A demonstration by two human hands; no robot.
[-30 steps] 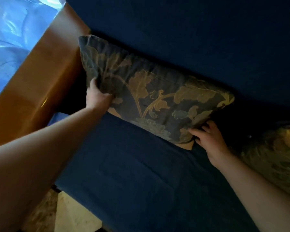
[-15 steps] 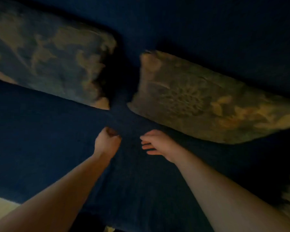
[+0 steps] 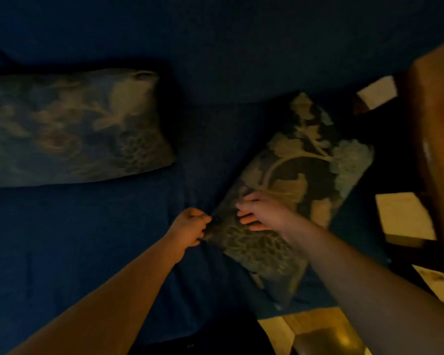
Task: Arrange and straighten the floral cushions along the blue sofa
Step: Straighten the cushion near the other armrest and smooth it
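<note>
— Where's the cushion you're on?

— The skewed floral cushion point(image 3: 290, 201) lies flat on the blue sofa point(image 3: 87, 239) seat near the wooden armrest point(image 3: 436, 149), its long axis running from about seven o'clock to one o'clock. My left hand point(image 3: 190, 226) is closed, pinching its near-left corner; my right hand point(image 3: 264, 213) rests on top, fingers point(image 3: 246, 220) loosely spread.

— How to do it well?

— I'd swing that corner round and stand it against the backrest, level with the other floral cushion point(image 3: 72, 126) at nine o'clock, keeping the right palm down so it doesn't flop.

Head view, steeply down, close.
</note>
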